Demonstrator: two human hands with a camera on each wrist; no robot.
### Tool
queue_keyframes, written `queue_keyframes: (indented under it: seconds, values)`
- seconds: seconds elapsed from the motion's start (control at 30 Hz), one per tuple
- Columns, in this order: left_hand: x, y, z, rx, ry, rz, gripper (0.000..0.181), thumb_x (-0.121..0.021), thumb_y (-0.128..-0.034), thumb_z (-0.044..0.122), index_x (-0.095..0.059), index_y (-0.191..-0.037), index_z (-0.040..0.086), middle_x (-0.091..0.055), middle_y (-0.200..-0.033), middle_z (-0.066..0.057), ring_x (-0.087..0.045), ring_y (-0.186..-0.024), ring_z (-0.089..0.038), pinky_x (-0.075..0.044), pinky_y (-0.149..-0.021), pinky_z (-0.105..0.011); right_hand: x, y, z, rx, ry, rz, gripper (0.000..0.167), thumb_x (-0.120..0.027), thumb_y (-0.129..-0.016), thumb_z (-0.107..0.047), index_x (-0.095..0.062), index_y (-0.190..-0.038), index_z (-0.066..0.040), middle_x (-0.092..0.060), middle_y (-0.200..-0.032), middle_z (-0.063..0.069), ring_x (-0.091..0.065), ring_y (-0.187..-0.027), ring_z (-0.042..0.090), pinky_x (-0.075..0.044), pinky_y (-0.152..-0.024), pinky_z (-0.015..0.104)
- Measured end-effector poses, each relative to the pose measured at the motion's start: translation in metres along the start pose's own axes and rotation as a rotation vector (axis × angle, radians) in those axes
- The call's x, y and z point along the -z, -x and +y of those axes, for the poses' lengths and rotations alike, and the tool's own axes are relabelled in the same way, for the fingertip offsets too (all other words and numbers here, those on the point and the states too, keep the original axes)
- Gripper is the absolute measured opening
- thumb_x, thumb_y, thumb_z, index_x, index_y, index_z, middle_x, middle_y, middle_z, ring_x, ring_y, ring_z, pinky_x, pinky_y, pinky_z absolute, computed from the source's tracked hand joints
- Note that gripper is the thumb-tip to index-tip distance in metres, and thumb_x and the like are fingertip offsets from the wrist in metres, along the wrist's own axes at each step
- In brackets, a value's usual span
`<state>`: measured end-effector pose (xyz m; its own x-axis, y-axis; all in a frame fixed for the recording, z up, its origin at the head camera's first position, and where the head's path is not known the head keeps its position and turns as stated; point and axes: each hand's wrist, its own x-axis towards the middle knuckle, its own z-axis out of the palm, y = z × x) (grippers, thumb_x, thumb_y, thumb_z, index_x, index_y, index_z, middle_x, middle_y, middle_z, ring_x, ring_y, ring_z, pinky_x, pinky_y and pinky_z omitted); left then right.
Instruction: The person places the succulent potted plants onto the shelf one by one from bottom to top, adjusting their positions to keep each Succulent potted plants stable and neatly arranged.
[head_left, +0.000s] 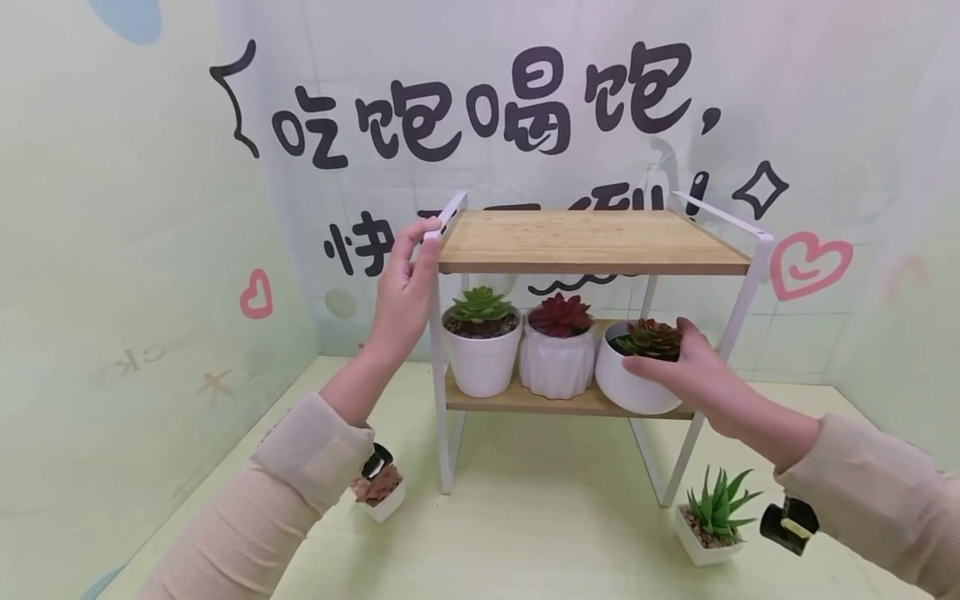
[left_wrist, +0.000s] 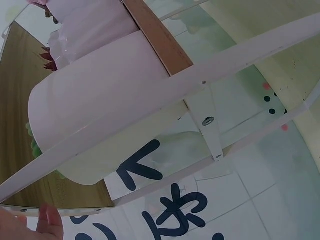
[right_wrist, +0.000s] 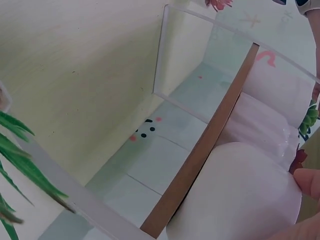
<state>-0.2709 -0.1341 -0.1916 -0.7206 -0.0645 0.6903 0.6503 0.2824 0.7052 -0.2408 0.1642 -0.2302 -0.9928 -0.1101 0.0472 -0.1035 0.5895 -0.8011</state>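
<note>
R hand (head_left: 701,367) grips round white pot (head_left: 637,385), ctr-right of frame, at lower shelf's (head_left: 555,408) R end. Pot lies L of palm, R hand nearer. L hand (head_left: 407,292) holds rack's (head_left: 585,240) corner, upper ctr-left.

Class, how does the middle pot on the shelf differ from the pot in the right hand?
The middle pot is fluted; the held pot, smooth and rounded. The middle pot's plant is red; the held pot's plant mixes red and green. The right hand grips the held pot, not the middle pot. Both are white.
</note>
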Motion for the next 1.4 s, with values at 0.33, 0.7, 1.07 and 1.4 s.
queue_keyframes:
  seconds: [0.33, 0.7, 1.07, 1.4]
  values:
    - [0.000, 0.001, 0.000, 0.001, -0.010, 0.007, 0.030, -0.038, -0.0989, 0.027, -0.047, -0.124, 0.013, -0.045, -0.134, -0.001, -0.054, -0.092, -0.028, -0.041, -0.079, -0.038, -0.002, -0.009, 0.003, 0.005, -0.045, 0.041, 0.101, -0.060, -0.086, -0.035, 0.013, -0.140, 0.007, -0.003, -0.146, 0.032, -0.013, -0.133, 0.044, -0.020, -0.105, 0.055]
    - [0.000, 0.000, -0.002, -0.003, -0.004, 0.006, 0.030, -0.037, -0.0990, 0.025, -0.046, -0.125, 0.012, -0.044, -0.135, -0.002, -0.054, -0.095, -0.029, -0.041, -0.081, -0.040, -0.001, -0.013, 0.001, 0.014, -0.029, 0.060, 0.100, -0.060, -0.086, -0.033, 0.013, -0.140, 0.009, -0.004, -0.145, 0.034, -0.015, -0.133, 0.044, -0.022, -0.105, 0.054]
    - [0.000, 0.001, -0.001, -0.014, -0.003, 0.003, 0.030, -0.037, -0.0992, 0.024, -0.045, -0.125, 0.012, -0.043, -0.136, -0.002, -0.053, -0.095, -0.029, -0.042, -0.079, -0.041, 0.003, -0.020, -0.002, -0.033, -0.033, 0.025, 0.101, -0.059, -0.086, -0.032, 0.016, -0.139, 0.008, -0.001, -0.145, 0.034, -0.016, -0.131, 0.044, -0.022, -0.105, 0.054]
    - [0.000, 0.002, 0.001, -0.013, -0.001, 0.002, 0.029, -0.038, -0.0990, 0.023, -0.046, -0.124, 0.011, -0.043, -0.136, -0.002, -0.053, -0.094, -0.030, -0.041, -0.079, -0.041, 0.002, -0.018, -0.004, -0.029, -0.062, 0.034, 0.102, -0.060, -0.087, -0.031, 0.021, -0.140, 0.002, 0.006, -0.147, 0.031, -0.009, -0.134, 0.044, -0.017, -0.106, 0.054]
